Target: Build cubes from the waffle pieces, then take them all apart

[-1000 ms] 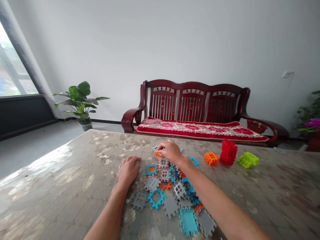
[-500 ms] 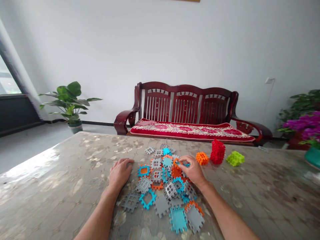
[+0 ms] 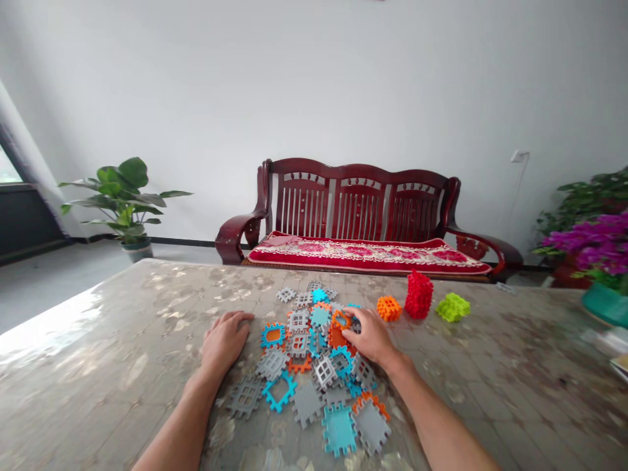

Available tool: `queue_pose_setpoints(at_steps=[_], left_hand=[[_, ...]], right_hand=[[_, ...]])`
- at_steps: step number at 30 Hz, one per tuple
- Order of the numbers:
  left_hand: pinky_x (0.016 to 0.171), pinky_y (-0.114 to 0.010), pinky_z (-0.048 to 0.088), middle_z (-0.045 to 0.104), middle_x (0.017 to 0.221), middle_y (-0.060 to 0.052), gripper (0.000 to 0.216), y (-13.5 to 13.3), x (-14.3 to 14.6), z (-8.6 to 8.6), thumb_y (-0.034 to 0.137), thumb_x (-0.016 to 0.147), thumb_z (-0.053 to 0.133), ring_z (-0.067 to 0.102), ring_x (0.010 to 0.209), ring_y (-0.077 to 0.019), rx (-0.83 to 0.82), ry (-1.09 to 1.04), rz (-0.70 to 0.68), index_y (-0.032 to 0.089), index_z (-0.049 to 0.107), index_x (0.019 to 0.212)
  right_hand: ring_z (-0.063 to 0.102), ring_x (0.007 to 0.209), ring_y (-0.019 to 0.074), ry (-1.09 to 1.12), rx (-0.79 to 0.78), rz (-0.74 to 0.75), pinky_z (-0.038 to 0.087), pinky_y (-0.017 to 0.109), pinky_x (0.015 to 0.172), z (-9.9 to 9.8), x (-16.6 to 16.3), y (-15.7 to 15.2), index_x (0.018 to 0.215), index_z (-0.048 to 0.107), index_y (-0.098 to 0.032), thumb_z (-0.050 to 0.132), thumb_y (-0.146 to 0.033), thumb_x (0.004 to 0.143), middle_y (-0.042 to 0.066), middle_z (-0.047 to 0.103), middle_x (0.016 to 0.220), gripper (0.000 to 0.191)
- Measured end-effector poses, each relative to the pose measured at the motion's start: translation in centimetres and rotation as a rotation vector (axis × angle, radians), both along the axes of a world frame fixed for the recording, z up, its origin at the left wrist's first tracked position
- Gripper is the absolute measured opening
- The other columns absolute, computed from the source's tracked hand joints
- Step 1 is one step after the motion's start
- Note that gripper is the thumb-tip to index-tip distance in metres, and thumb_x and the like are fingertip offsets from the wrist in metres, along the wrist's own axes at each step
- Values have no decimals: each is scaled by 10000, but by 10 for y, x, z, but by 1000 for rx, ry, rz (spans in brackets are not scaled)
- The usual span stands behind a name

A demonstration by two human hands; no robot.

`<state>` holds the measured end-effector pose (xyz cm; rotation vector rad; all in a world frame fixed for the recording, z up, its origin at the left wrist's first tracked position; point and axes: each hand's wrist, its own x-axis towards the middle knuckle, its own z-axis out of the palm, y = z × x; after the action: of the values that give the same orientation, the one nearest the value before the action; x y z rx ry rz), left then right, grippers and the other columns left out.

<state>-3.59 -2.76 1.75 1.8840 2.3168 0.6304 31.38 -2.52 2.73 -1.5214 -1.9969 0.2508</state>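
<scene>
A heap of flat grey, teal and orange interlocking tiles [image 3: 314, 366] lies on the marbled table [image 3: 112, 366] in front of me. My right hand [image 3: 370, 337] rests on the heap's right side with its fingers closed on an orange frame tile [image 3: 339, 322], held over a solid orange tile. My left hand [image 3: 224, 340] lies flat on the table at the heap's left edge, fingers loosely spread, holding nothing.
Three built cubes stand past the heap: a small orange one [image 3: 388, 308], a taller red one [image 3: 418, 295] and a lime green one [image 3: 452, 307]. A teal pot of purple flowers [image 3: 606, 275] sits at the table's right edge. A red wooden bench [image 3: 363, 229] stands behind.
My right hand has drawn back from the far side of the heap to its right side, carrying the orange frame tile. The left hand stayed put. The view has swung right.
</scene>
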Motion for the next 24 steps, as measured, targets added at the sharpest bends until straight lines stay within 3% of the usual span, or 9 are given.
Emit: queue_pose_setpoints(at_steps=[7,14,18,24], left_hand=[[1049,-431,425,625,1342,-11,389,3,-6,-3,304,862,426,554,1226,-266,-12,10,-20,320,707,1129],[1045,-433,422,608,1368,-15,398,3,-4,-1,300,872,412,542,1242,-264,-40,17,-16,321,697,1149],[1037,-429,434,625,1341,-13,399,4,-6,-3,306,863,421,561,1223,-267,-20,17,-27,317,700,1147],[1024,-430,446,630,1337,-5,390,5,-7,-4,311,859,430,571,1214,-268,-10,12,-28,325,708,1132]], right_hand=[[624,1089,236,188,153,-36,467,384,987,-2,-1,0,1126,659,-220,661,-257,780,74,701,1140,348],[613,1048,263,185,457,-326,449,420,971,0,45,12,1109,657,-169,585,-388,840,142,690,1111,355],[602,984,264,114,491,-456,445,402,923,-5,69,17,1085,675,-152,549,-400,829,139,699,1049,378],[578,897,259,-6,404,-552,417,385,894,-10,81,18,1086,684,-145,562,-377,806,128,702,982,383]])
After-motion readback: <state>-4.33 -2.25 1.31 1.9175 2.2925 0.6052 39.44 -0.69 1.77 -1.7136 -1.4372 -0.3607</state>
